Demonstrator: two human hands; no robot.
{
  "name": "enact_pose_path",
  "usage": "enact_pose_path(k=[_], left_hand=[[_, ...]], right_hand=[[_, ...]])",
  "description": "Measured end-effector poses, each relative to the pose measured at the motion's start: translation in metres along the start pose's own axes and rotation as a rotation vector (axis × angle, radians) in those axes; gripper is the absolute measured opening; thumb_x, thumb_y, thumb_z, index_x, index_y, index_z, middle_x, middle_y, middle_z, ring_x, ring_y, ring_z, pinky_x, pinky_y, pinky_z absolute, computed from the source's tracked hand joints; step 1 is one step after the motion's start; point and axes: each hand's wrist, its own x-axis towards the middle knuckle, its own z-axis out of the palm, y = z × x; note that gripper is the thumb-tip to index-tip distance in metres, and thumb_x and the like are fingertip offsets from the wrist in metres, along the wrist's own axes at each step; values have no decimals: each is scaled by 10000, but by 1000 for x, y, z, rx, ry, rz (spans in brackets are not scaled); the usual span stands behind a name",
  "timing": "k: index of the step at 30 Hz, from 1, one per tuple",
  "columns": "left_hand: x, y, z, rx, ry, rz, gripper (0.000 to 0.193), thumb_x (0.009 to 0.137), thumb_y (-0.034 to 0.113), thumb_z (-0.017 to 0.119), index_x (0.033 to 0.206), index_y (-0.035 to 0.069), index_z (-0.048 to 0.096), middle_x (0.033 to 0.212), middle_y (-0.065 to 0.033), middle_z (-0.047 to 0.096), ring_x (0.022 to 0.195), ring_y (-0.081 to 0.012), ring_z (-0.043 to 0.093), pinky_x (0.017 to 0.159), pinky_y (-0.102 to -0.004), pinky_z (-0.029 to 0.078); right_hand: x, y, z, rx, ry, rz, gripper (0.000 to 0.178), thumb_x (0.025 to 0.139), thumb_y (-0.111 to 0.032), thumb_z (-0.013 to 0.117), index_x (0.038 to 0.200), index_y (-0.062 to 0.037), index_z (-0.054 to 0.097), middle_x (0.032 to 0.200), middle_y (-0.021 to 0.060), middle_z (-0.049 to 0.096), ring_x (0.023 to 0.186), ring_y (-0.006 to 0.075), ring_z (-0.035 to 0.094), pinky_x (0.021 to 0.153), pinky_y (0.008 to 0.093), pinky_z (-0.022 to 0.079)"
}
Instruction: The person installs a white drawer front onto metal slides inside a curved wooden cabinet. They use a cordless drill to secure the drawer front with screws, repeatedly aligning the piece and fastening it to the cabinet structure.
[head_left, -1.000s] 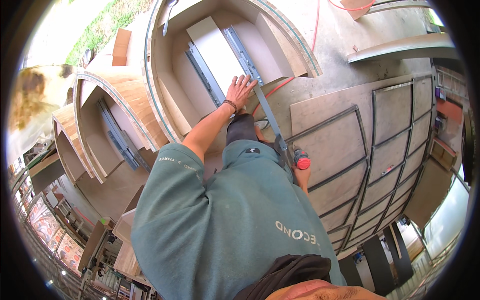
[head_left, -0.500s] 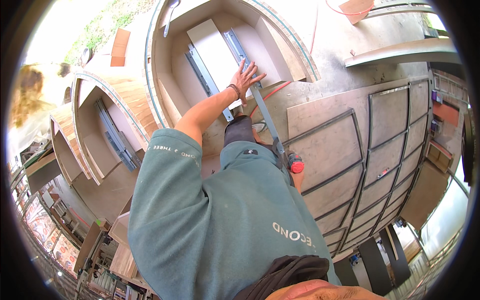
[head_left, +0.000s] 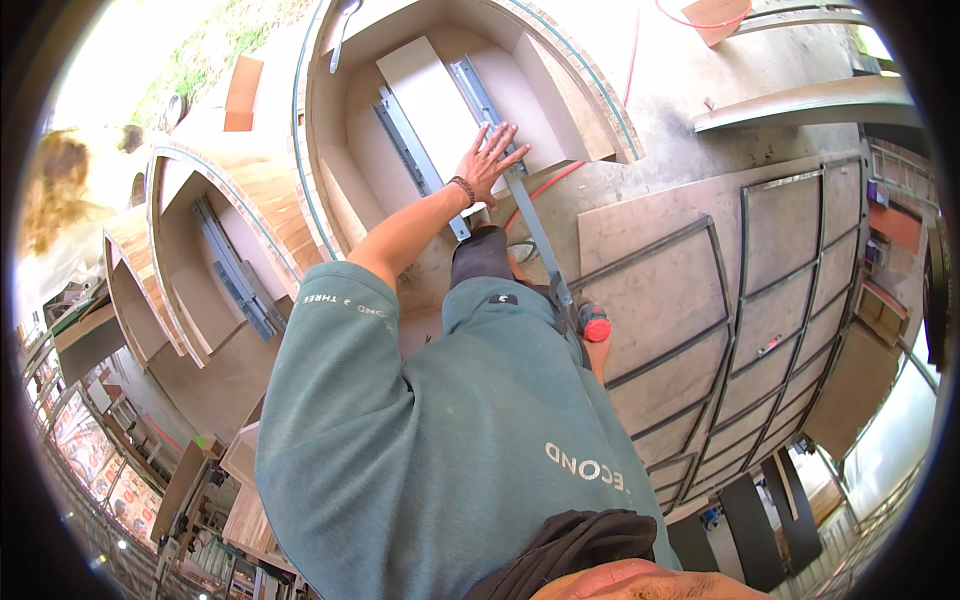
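Note:
My left hand (head_left: 487, 160), a beaded bracelet at its wrist, lies with fingers spread over a white board and the near end of a metal drawer slide (head_left: 474, 88). Another long slide (head_left: 408, 145) runs along the board's left side. Both sit in a curved wooden cabinet (head_left: 350, 185). From beneath my left hand a long metal rail (head_left: 540, 235) reaches back toward my right hip. There, a red and black power tool (head_left: 594, 322) shows at my right hand (head_left: 598, 357), which seems to grip it; my shirt and the tool hide the fingers.
A second curved cabinet (head_left: 185, 255) with slides inside stands to the left. On the right lies a large panel with a dark metal frame (head_left: 735, 290). A red hose (head_left: 545, 190) crosses the floor by the cabinet. A spoon-shaped metal thing (head_left: 343, 35) rests on the cabinet's rim.
The view has shifted very slightly. My left hand stays spread at the same slide, and the power tool remains by my right hip.

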Motion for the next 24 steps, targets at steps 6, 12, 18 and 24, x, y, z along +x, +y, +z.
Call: enact_pose_path(k=[6, 12, 18, 24], left_hand=[[-29, 4, 48, -313, 137, -156, 1402, 565, 632, 877, 1629, 227, 58, 1671, -178, 111, 1546, -355, 124, 1254, -565, 99], [-19, -19, 64, -499, 370, -209, 1173, 748, 740, 668, 1608, 114, 172, 1592, -227, 277, 1491, -390, 248, 1230, -561, 151], [7, -72, 71, -514, 498, -525, 1041, 816, 667, 665, 1560, 53, 274, 1553, -241, 327, 1459, -392, 299, 1210, -556, 198], [13, -140, 70, -441, 472, -717, 944, 823, 587, 695, 1498, 13, 367, 1533, -227, 371, 1453, -368, 314, 1196, -510, 243]], right_hand=[[-1, -19, -7, -19, -53, 19, 663, 671, -165, 882, 1256, -18, 607, 1090, 196, 713, 1028, 323, 692, 889, 410, 529], [-4, -20, -7, -102, -41, -25, 644, 678, -184, 887, 1234, -5, 615, 1051, 195, 714, 985, 329, 696, 867, 397, 533], [-6, -7, -10, 24, -76, -94, 612, 701, -196, 880, 1215, 16, 624, 1061, 191, 708, 1000, 308, 685, 877, 386, 524], [-14, -13, -11, -27, -50, -69, 652, 690, -223, 886, 1236, 12, 620, 1046, 206, 710, 989, 342, 691, 859, 414, 522]])
